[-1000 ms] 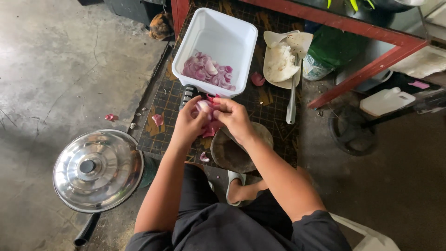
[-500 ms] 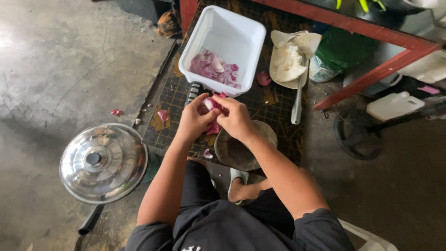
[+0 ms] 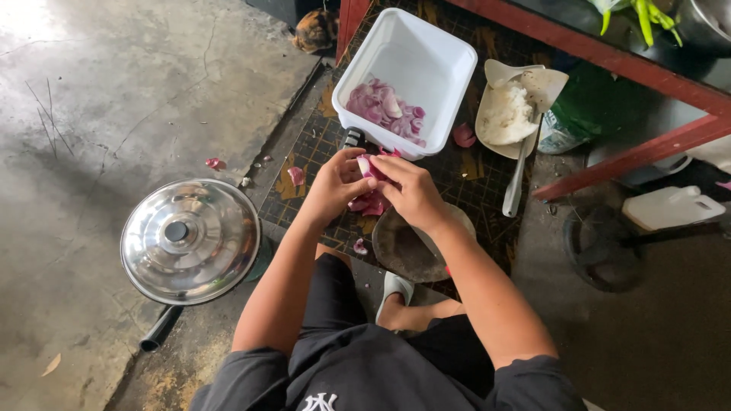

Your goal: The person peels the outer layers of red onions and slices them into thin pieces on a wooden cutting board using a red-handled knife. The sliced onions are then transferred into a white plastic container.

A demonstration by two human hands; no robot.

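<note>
1. We squat on a concrete floor [image 3: 114,91] with a dark patterned mat [image 3: 449,171] laid out in front of us

2. A shiny steel pan lid [image 3: 190,240] sits to our left, covering a pan whose dark handle pokes out below it, well apart from our hands

3. A white plastic tub [image 3: 415,68] stands on the mat just beyond our hands, holding a heap of sliced purple onion [image 3: 384,106] in its near half

4. To the right of the tub lies a pale plate [image 3: 506,114] with white rice and a white spoon [image 3: 518,179] across its edge

5. A round brown chopping block [image 3: 407,251] rests under our right wrist, near our knees

6. Our left hand [image 3: 331,186] curls around a small red onion [image 3: 367,166], fingers closed on it from the left

7. Our right hand [image 3: 411,190] pinches the same onion from the other side, thumb and fingertips pressed on its skin, over a pile of peelings [image 3: 369,204] on the mat

8. The onion sits between both hands, just short of the tub rim

9. We judge the onion could slip, being small and smooth, and roll off the mat onto the gritty floor

10. Loose peel could also drop into the tub among the clean slices, since our hands work so close to it
</note>
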